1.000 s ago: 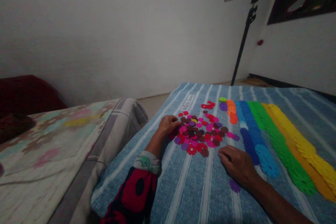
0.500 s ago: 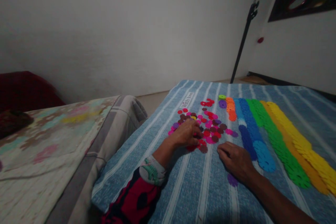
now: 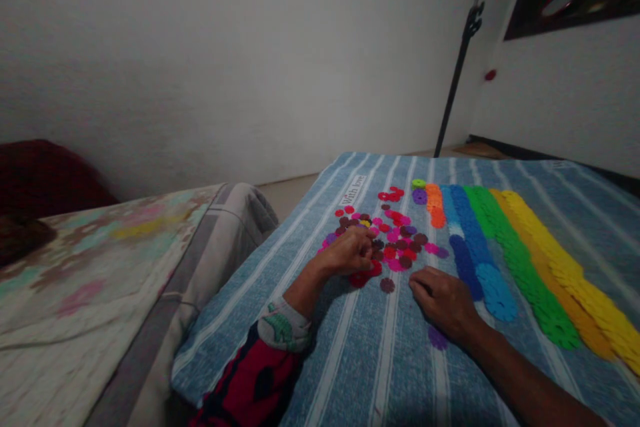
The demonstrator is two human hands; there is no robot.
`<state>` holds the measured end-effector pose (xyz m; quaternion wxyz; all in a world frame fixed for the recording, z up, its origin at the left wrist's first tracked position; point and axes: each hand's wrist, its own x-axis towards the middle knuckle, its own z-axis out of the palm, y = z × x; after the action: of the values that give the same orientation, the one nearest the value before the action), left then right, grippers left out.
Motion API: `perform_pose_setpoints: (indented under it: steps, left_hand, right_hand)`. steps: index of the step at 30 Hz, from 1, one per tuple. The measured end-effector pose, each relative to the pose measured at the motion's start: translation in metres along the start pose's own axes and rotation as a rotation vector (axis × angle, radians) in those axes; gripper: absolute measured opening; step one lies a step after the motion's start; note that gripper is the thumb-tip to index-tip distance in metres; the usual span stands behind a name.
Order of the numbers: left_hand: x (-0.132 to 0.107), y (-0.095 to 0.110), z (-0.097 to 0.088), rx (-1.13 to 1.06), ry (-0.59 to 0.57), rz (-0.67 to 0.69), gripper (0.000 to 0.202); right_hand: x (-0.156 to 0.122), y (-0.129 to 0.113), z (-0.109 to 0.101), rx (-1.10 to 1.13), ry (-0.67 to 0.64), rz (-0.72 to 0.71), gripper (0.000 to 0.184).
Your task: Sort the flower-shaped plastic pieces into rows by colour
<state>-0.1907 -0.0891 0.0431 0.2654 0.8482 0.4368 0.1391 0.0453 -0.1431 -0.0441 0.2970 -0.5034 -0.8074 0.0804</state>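
My left hand [image 3: 349, 250] bends over the near left edge of a loose pile of interlocking plastic discs [image 3: 400, 245] in pink, red, brown and purple. Its fingers are closed, with the fingertips on red discs [image 3: 359, 279]. One brown disc [image 3: 387, 285] lies apart, just right of those. My right hand [image 3: 443, 297] rests on the striped blue cloth [image 3: 345, 360] to the right of the pile, fingers curled in. Whatever it may hold is hidden. Beside its wrist lies a purple disc [image 3: 437, 337], partly covered.
Rows of overlapping discs stretch along the right: orange [image 3: 436, 205], blue [image 3: 473, 220], green [image 3: 530, 287], amber [image 3: 560, 287] and yellow [image 3: 575, 273]. A few red discs [image 3: 391, 195] lie farther back. A flowered bed cover [image 3: 125, 267] is at left; a black stand [image 3: 457, 73] rises behind.
My left hand has drawn slightly left and its fingers have curled in. Red discs under it have shifted left, away from the brown disc. My right hand stays nearly in place.
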Motion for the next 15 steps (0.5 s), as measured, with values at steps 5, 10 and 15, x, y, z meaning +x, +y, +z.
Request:
perform_pose_setpoints:
  steps: [5,10,15]
  left_hand:
    - [-0.017,-0.008,-0.023,-0.187,-0.058,-0.096,0.021]
    - [-0.018,0.001,-0.015,0.013,-0.202,-0.243,0.017]
    - [-0.012,0.01,-0.007,0.289,-0.227,-0.341,0.003]
  right_hand:
    - [0.0,0.0,0.001,0.008,0.015,-0.005,0.03]
    - [-0.001,0.004,0.004,-0.005,0.014,-0.017,0.029]
    - [-0.001,0.004,0.004,0.003,0.027,-0.017,0.028]
